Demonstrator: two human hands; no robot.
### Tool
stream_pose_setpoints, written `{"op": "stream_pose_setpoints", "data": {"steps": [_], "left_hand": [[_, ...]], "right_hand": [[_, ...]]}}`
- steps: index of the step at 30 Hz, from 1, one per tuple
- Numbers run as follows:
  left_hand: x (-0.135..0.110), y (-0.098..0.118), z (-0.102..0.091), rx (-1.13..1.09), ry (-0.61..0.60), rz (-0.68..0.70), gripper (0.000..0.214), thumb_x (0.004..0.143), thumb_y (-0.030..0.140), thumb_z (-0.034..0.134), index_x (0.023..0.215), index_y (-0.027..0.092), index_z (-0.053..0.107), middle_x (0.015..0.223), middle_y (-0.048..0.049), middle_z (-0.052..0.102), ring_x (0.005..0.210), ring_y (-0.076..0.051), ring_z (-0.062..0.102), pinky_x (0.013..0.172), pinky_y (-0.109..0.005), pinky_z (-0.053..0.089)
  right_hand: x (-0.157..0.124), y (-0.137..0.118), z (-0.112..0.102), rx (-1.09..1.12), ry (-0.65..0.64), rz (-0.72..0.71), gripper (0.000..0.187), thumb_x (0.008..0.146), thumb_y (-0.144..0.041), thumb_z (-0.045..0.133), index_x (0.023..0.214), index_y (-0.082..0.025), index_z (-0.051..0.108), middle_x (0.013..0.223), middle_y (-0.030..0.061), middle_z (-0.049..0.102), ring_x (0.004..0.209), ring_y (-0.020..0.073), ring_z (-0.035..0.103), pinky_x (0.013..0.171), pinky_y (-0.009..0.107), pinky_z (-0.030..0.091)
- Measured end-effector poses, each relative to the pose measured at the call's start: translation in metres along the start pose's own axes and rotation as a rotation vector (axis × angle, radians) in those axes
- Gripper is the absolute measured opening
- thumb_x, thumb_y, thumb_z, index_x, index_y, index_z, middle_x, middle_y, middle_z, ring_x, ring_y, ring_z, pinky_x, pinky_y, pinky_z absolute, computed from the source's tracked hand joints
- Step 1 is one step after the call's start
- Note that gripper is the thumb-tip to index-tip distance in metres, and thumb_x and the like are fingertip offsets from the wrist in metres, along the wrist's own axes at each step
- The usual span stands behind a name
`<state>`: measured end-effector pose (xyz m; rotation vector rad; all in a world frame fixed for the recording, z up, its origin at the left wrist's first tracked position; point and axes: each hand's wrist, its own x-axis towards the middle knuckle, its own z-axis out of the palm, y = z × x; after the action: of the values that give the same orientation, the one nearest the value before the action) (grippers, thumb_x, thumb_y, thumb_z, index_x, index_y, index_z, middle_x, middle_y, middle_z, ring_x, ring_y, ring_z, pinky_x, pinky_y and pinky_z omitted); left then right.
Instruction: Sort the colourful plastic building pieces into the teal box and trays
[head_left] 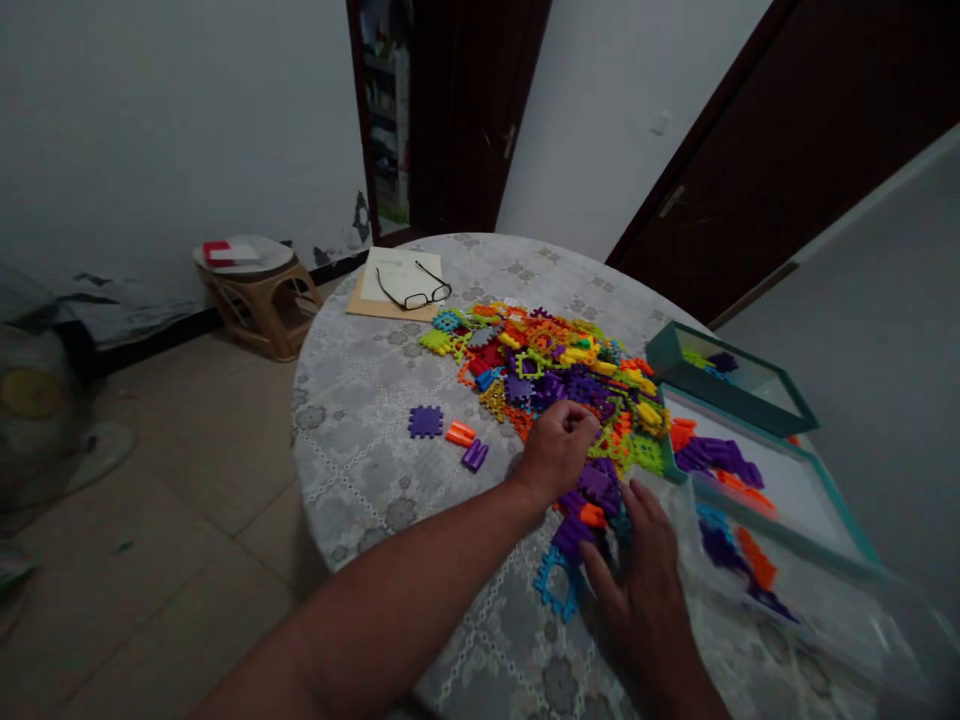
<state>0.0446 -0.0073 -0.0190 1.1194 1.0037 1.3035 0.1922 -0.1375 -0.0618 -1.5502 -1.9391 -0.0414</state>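
Note:
A heap of colourful plastic building pieces (551, 345) covers the middle of the table. My left hand (559, 445) is over its near side, fingers curled together; whatever they may grip is hidden. My right hand (645, 565) rests closer to me, thumb and fingers spread around several purple pieces (596, 485), and I cannot tell if it touches them. By its thumb lies a blue frame-shaped piece (556, 583). Left of the heap, a purple square piece (425, 421), an orange piece (460, 433) and a small purple piece (475, 456) lie apart.
On the right stand a teal-edged box (731, 375), a white tray with a teal rim (825, 490) and a clear plastic container (825, 625), all with pieces inside. Eyeglasses (416, 300) lie on papers (382, 265) at the back left. A stool (259, 300) stands beyond the table.

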Motion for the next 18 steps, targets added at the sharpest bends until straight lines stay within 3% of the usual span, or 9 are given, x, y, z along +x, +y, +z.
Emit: {"op": "stream_pose_setpoints", "data": {"steps": [4,9,11,14,18], "left_hand": [[-0.004,0.009,0.000,0.064,0.000,0.188,0.013,0.091,0.032,0.062,0.087,0.020,0.064,0.078,0.0004,0.064,0.073,-0.015,0.060,0.072,-0.027,0.048],[0.001,0.033,-0.015,0.198,0.177,0.342,0.013,0.096,0.031,0.059,0.096,0.019,0.064,0.087,-0.0024,0.067,0.081,-0.016,0.064,0.081,-0.029,0.051],[0.003,0.043,-0.034,0.345,0.230,0.414,0.014,0.097,0.029,0.058,0.104,0.019,0.064,0.097,-0.0049,0.069,0.092,-0.018,0.066,0.091,-0.032,0.052],[-0.001,0.050,-0.080,0.728,0.380,0.501,0.028,0.095,0.028,0.061,0.120,0.016,0.062,0.122,-0.0122,0.065,0.120,-0.024,0.059,0.112,-0.043,0.043],[-0.020,0.032,-0.150,1.126,0.493,0.391,0.060,0.091,0.041,0.070,0.137,0.007,0.055,0.144,-0.0240,0.054,0.140,-0.039,0.045,0.119,-0.055,0.035]], "right_hand": [[0.001,0.005,0.004,-0.045,-0.061,-0.053,0.085,0.097,-0.054,0.061,0.166,-0.026,0.022,0.170,0.0175,0.028,0.155,0.0427,0.029,0.119,0.072,0.033],[-0.001,0.005,0.002,-0.051,-0.149,-0.073,0.095,0.092,-0.058,0.066,0.168,-0.027,0.018,0.174,0.0153,0.019,0.158,0.0421,0.023,0.122,0.068,0.028],[-0.003,0.004,0.002,-0.049,-0.167,-0.058,0.098,0.091,-0.060,0.068,0.168,-0.027,0.018,0.175,0.0151,0.016,0.159,0.0418,0.020,0.123,0.067,0.028],[-0.004,0.004,0.000,-0.043,-0.196,-0.061,0.103,0.087,-0.066,0.069,0.168,-0.026,0.019,0.175,0.0155,0.013,0.160,0.0432,0.017,0.122,0.068,0.027],[-0.006,0.000,-0.002,-0.039,-0.273,-0.131,0.112,0.079,-0.079,0.070,0.167,-0.027,0.024,0.176,0.0156,0.013,0.160,0.0468,0.013,0.122,0.072,0.022]]}}
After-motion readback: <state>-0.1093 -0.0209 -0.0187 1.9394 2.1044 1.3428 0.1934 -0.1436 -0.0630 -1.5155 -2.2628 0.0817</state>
